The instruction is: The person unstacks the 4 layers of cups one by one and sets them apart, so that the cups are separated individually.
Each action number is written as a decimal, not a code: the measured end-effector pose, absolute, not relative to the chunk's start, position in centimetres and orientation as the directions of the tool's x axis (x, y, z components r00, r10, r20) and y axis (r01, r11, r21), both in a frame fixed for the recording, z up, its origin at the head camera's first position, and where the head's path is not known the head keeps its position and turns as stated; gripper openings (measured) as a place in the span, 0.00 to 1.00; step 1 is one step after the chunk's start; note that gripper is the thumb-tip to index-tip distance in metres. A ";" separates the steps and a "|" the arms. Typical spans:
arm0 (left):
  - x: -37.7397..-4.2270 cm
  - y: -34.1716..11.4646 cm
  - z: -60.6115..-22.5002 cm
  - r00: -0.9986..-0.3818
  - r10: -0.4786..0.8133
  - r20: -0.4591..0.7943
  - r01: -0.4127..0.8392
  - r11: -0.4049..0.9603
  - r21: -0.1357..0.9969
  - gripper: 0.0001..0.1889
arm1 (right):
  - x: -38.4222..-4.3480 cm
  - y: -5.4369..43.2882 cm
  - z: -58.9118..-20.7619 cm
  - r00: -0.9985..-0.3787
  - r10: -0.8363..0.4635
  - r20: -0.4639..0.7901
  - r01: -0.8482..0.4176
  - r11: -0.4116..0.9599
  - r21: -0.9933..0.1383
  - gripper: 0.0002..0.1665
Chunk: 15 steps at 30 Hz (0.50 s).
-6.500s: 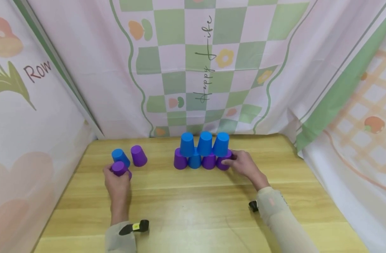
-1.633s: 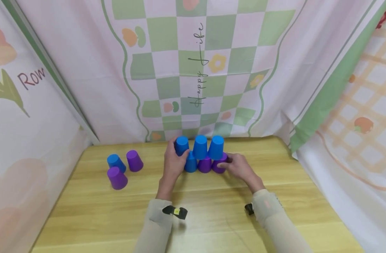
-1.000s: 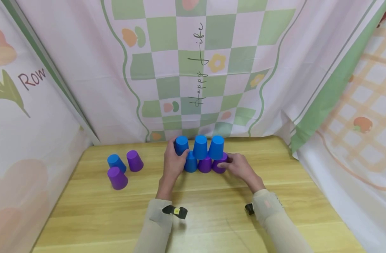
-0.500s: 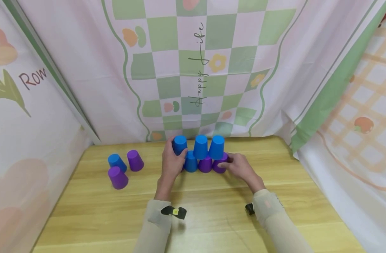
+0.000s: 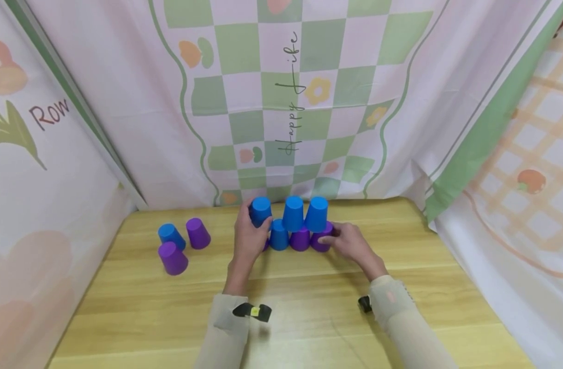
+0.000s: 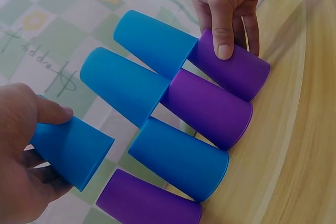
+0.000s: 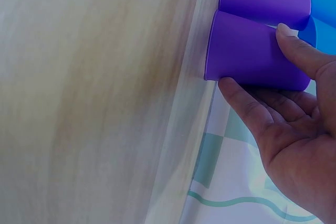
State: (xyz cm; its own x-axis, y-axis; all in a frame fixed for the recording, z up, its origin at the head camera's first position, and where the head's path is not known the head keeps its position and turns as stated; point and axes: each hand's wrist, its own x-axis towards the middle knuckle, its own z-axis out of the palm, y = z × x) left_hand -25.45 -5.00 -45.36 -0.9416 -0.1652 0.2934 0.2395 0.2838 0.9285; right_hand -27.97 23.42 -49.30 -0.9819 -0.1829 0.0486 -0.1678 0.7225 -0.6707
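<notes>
My left hand [image 5: 249, 238] grips an upside-down blue cup [image 5: 261, 206] at the left end of the upper row. In the left wrist view a gap separates this cup from the purple cup [image 6: 149, 200] and blue cup [image 6: 178, 158] under it. Two more blue cups [image 5: 293, 212] [image 5: 316, 212] stay perched on the bottom row. That row alternates a purple, a blue and two purple cups, standing upside down. At its right end my right hand [image 5: 354, 246] holds the last purple cup [image 7: 257, 51] between thumb and fingers.
Left of the stack, a blue cup [image 5: 171, 236] and two purple cups [image 5: 198, 233] [image 5: 173, 259] stand upside down on the wooden table [image 5: 300, 307]. A patterned curtain [image 5: 244, 92] hangs right behind the table's back edge.
My left hand let go of a purple cup in the left group and took hold of the upper-left blue cup, then shifted it slightly left. My right hand kept its grip.
</notes>
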 end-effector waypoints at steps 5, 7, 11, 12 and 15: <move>-25.1 -5.2 -45.5 -0.939 -0.182 0.292 0.234 0.285 0.929 0.34 | -28.0 23.4 -49.2 -0.981 -0.188 0.055 -0.176 0.719 -0.673 0.23; -25.0 -5.4 -45.5 -0.938 -0.189 0.291 0.230 0.291 0.929 0.34 | -28.0 23.4 -49.2 -0.981 -0.187 0.057 -0.177 0.719 -0.672 0.23; -24.7 -5.8 -45.5 -0.930 -0.194 0.311 0.244 0.305 0.921 0.33 | -27.9 23.4 -49.2 -0.981 -0.185 0.053 -0.172 0.719 -0.673 0.24; -24.6 -5.9 -45.5 -0.929 -0.197 0.313 0.244 0.308 0.919 0.33 | -27.9 23.4 -49.2 -0.981 -0.185 0.051 -0.171 0.718 -0.674 0.24; -24.3 -6.2 -45.5 -0.926 -0.207 0.315 0.245 0.305 0.920 0.33 | -27.9 23.4 -49.2 -0.982 -0.184 0.046 -0.166 0.716 -0.678 0.23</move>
State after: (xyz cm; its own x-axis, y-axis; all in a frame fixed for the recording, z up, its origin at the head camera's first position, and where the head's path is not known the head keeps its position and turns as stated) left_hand -24.35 -6.17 -45.55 -0.9264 -0.2066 0.3148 0.2448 0.3048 0.9204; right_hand -27.90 23.43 -49.17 -0.9819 -0.1837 0.0463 -0.1660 0.7162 -0.6779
